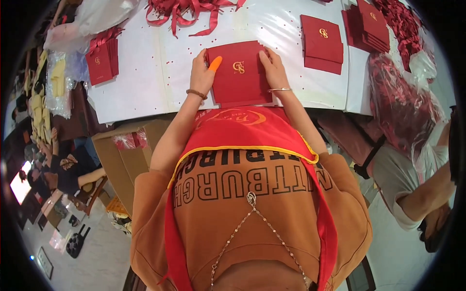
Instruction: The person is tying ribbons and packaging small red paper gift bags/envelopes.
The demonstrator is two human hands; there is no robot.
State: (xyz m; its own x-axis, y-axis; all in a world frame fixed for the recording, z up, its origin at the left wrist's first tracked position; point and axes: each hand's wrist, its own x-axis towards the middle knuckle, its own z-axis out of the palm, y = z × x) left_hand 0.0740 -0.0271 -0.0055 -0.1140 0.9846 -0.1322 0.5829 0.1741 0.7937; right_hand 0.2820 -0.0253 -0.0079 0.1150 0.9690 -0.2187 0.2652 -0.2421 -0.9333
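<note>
A stack of dark red paper bags or envelopes (240, 82) with a gold emblem lies at the table's near edge, between my two hands. My left hand (203, 73), with an orange cover on the thumb and a brown bead bracelet at the wrist, grips the stack's left side. On the right side my right hand (274, 70) closes in the same way, its thumb on top; a silver bangle circles that wrist. The fingers under the stack are hidden. How many pieces lie in it cannot be told.
Flat red pieces (322, 46) and a taller red pile (370, 29) lie to the right. Red bags with ribbons (103, 60) rest at the left, loose red ribbons (194, 14) at the back. A plastic sack (403, 102) hangs by the right edge; a cardboard box (128, 150) stands below left.
</note>
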